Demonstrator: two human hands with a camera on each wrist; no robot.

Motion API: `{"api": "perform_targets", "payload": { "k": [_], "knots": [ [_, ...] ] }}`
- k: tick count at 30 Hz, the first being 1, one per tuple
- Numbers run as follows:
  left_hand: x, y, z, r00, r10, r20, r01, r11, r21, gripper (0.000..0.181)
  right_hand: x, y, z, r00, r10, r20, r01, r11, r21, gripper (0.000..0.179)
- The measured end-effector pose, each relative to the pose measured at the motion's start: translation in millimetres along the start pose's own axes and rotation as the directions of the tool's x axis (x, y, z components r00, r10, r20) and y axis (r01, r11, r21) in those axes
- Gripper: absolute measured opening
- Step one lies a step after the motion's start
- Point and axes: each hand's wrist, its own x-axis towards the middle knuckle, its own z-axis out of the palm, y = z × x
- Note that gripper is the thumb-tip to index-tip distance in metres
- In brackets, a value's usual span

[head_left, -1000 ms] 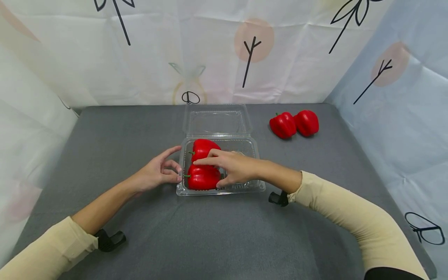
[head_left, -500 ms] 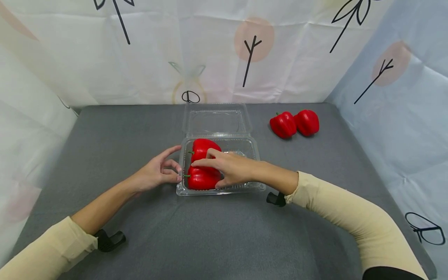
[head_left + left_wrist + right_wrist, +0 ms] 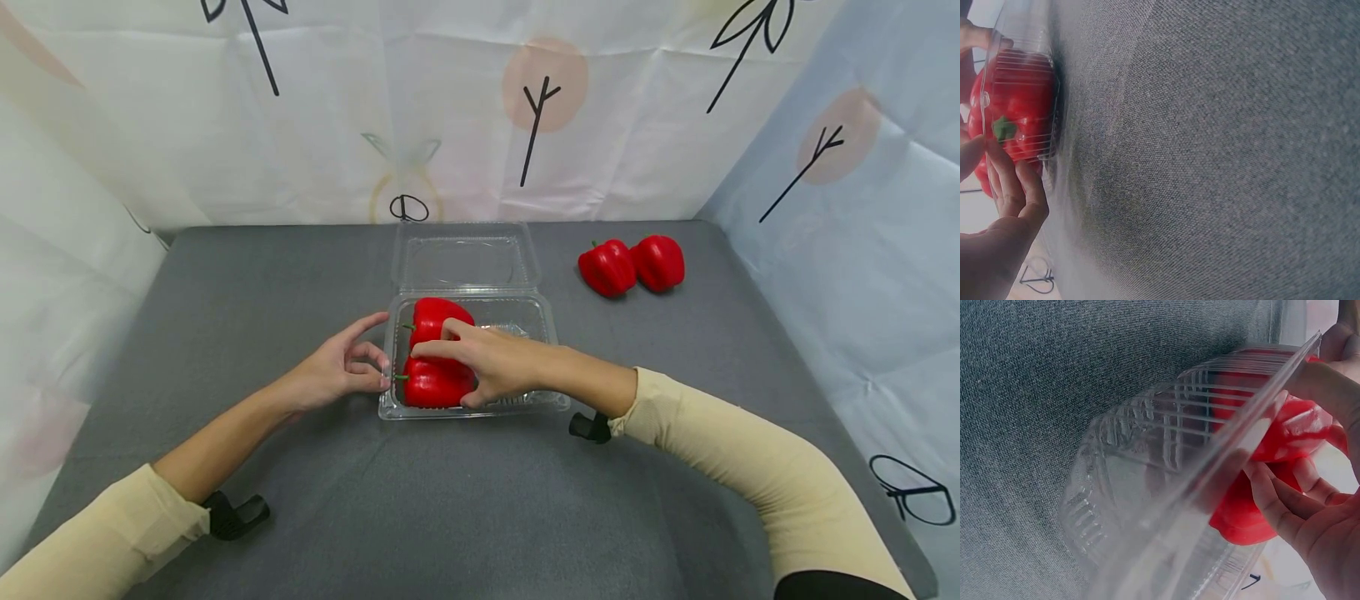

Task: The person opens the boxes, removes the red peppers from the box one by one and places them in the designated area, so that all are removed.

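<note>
A clear plastic clamshell box (image 3: pixel 552 402) lies on the grey table with two red bell peppers inside its left half. My right hand (image 3: pixel 506 364) reaches over the box and grips the front bell pepper (image 3: pixel 435 388), thumb at its near right side and fingers across its top. Behind it, against those fingers, sits the rear bell pepper (image 3: pixel 433 317). At the box's left edge, my left hand (image 3: pixel 347 367) pinches the rim between thumb and fingers. A green stem (image 3: pixel 1004 129) shows through the clear wall in the left wrist view.
The box's lid (image 3: pixel 467 257) is folded back toward the rear wall. Two more red bell peppers, a left one (image 3: pixel 607 268) and a right one (image 3: pixel 658 262), stand together at the back right. Printed cloth (image 3: pixel 457 117) encloses the table's back and sides.
My right hand has shifted very slightly left, its fingers closer round the front bell pepper. The left hand, box and other peppers hold their places.
</note>
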Motion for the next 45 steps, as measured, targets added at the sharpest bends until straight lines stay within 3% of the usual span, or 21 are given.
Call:
{"api": "perform_targets", "payload": {
  "k": [17, 26, 35, 45],
  "knots": [
    [2.2, 3.9, 1.1, 0.999, -0.048, 0.000, 0.048, 0.999, -0.015, 0.091, -9.6, -2.4, -14.4, 1.000, -0.023, 0.005, 0.023, 0.999, -0.043, 0.081],
    [3.5, 5.2, 2.0, 0.998, -0.061, -0.009, 0.061, 0.998, -0.011, 0.091, -20.7, -3.5, -28.0, 1.000, -0.024, -0.017, 0.025, 1.000, 0.010, 0.078],
    [2.7, 3.9, 2.2, 0.999, -0.049, -0.012, 0.049, 0.999, 0.000, 0.092, -43.3, -1.2, -46.9, 0.998, -0.050, -0.027, 0.051, 0.996, 0.069, 0.077],
    [2.0, 3.6, 1.2, 0.998, -0.056, -0.003, 0.056, 0.998, -0.004, 0.093, -83.8, 16.8, -73.2, 0.986, 0.021, -0.163, -0.009, 0.997, 0.075, 0.082]
  ]
}}
